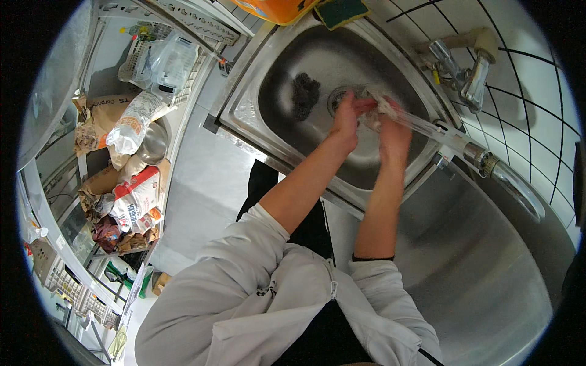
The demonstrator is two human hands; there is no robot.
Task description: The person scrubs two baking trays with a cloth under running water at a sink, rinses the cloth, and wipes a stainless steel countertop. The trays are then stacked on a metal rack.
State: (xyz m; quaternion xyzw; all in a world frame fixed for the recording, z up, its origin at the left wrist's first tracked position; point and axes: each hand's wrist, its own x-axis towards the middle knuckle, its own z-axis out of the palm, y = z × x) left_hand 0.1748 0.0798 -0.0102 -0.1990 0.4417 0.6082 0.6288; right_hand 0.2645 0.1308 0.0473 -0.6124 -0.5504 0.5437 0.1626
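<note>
Both of my hands are inside a stainless steel sink (280,55), above its right half. My left hand (345,122) is by the drain strainer (338,98), fingers stretched to the right. My right hand (394,135) is just beside it, its fingers largely hidden. A pale, cloth-like piece (383,106) is at the end of a clear tube (421,122) and overlaps the fingers of both hands. Whether either hand grips it is not clear. Left of the drain, a dark metal scourer (306,96) lies on the sink floor.
The clear tube joins a chrome spout (515,187) at the right. A wall tap (471,87) is on the white tiles. A green-yellow sponge (341,13) and an orange container (272,9) stand at the sink's far edge. Left, a shelf holds bags (137,196) and plastic tubs (171,61).
</note>
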